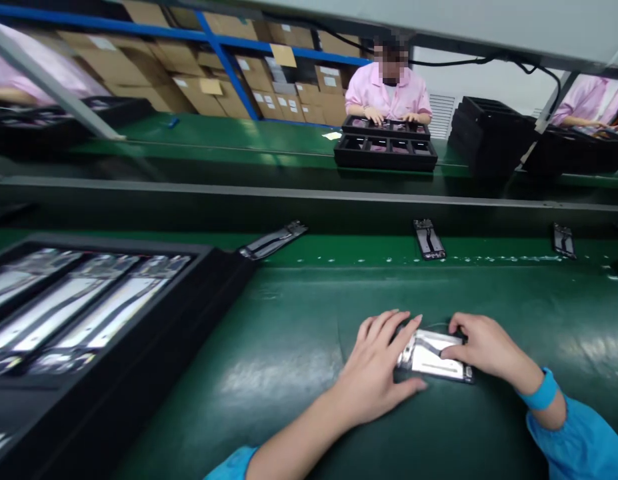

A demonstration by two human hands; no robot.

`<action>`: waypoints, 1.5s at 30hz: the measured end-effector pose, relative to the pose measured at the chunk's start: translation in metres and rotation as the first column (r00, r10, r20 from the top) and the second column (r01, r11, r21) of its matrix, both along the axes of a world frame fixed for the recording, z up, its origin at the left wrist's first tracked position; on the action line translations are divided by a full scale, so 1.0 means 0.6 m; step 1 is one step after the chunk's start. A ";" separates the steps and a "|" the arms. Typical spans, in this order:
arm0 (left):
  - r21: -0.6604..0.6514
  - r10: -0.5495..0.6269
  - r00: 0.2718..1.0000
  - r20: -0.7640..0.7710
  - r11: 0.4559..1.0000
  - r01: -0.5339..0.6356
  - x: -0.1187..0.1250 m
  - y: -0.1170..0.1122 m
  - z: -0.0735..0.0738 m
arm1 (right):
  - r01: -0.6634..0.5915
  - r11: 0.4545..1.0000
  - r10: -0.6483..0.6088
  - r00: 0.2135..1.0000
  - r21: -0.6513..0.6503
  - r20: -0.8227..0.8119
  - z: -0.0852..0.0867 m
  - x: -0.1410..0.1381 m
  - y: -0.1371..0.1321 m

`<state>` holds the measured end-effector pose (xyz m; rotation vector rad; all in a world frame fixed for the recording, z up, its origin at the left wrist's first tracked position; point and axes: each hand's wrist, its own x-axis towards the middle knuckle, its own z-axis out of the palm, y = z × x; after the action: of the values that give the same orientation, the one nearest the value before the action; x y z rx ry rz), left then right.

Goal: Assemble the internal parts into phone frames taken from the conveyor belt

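An opened phone (429, 360) lies flat on the green bench in front of me, its silvery inside and a dark ribbon cable facing up. My left hand (376, 373) reaches over the phone's left end with the fingers spread and the thumb apart below; the fingers cover part of that end. At the other end, my right hand (481, 343) has its thumb on the phone's face and its curled fingers at the far edge, gripping it.
At left stands a black tray (209, 293) with several opened phones in slots. More phones, such as this one (429, 240), lie along the green strip beyond. Across the divider, a person in pink (389, 97) handles black trays (386, 157); stacked trays (491, 133) stand nearby.
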<state>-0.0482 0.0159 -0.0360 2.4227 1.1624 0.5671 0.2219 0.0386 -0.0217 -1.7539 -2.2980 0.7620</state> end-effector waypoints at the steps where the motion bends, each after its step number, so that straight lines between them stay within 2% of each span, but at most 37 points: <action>1: -0.018 -0.033 0.999 -0.023 0.999 0.033 0.000 -0.004 0.002 | -0.044 0.999 0.043 0.998 -0.006 -0.051 0.003 -0.020 -0.003; 3: -0.060 -0.049 0.998 -0.042 0.997 0.047 -0.003 -0.013 0.003 | -0.031 1.000 0.031 0.984 -0.003 -0.174 0.001 -0.034 -0.009; 6: -0.107 -0.002 1.000 -0.008 0.994 0.001 -0.012 -0.020 0.006 | 0.063 0.998 -0.066 0.959 -0.017 -0.275 -0.011 -0.021 -0.012; 11: -0.234 -0.046 0.997 0.061 0.970 0.059 -0.039 -0.014 0.023 | 0.034 0.998 -0.049 0.963 -0.060 -0.266 -0.013 -0.020 -0.016; 15: -0.320 -0.052 0.999 0.013 0.946 0.053 -0.059 -0.008 0.038 | 0.016 0.994 -0.041 0.973 -0.107 -0.228 -0.003 -0.033 -0.023; 21: -0.280 -0.034 0.999 0.009 0.959 0.035 -0.067 -0.011 0.045 | -0.020 0.984 -0.024 0.969 -0.175 -0.247 0.008 -0.029 -0.037; 25: -0.259 -0.049 0.999 -0.003 0.965 0.046 -0.054 0.000 0.048 | -0.044 0.981 0.006 0.980 -0.188 -0.201 0.013 -0.048 -0.043; 30: -0.189 0.039 0.999 -0.018 0.981 -0.042 -0.011 0.029 0.036 | -0.041 0.993 0.040 0.999 -0.113 -0.015 0.009 -0.085 -0.037; 33: -0.141 0.014 1.000 -0.016 0.990 -0.016 0.002 0.035 0.026 | -0.056 0.993 0.065 0.995 -0.105 0.079 0.010 -0.092 -0.036; 36: -0.103 -0.016 0.999 -0.036 0.995 0.013 -0.001 0.029 0.022 | -0.058 0.991 0.065 0.996 -0.119 0.060 0.016 -0.088 -0.038; 38: -0.098 -0.029 0.999 -0.031 0.995 0.026 -0.004 0.026 0.022 | -0.050 0.982 0.045 0.998 -0.180 -0.035 0.020 -0.085 -0.038; 40: -0.087 -0.039 0.999 -0.018 0.995 0.037 -0.004 0.024 0.021 | -0.046 0.939 -0.017 0.984 -0.342 -0.179 0.022 -0.084 -0.034; 43: -0.063 -0.035 0.999 0.002 0.997 0.035 0.000 0.023 0.016 | -0.001 0.768 -0.202 0.949 -0.640 -0.243 0.020 -0.091 -0.022; 45: -0.058 -0.022 1.000 0.020 0.998 0.023 0.003 0.021 0.012 | 0.042 0.672 -0.288 0.935 -0.739 -0.209 0.017 -0.097 -0.014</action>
<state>-0.0464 0.0286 -0.0290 2.3726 1.1271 0.5413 0.1637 0.0304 -0.0113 -1.8693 -1.6703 1.9575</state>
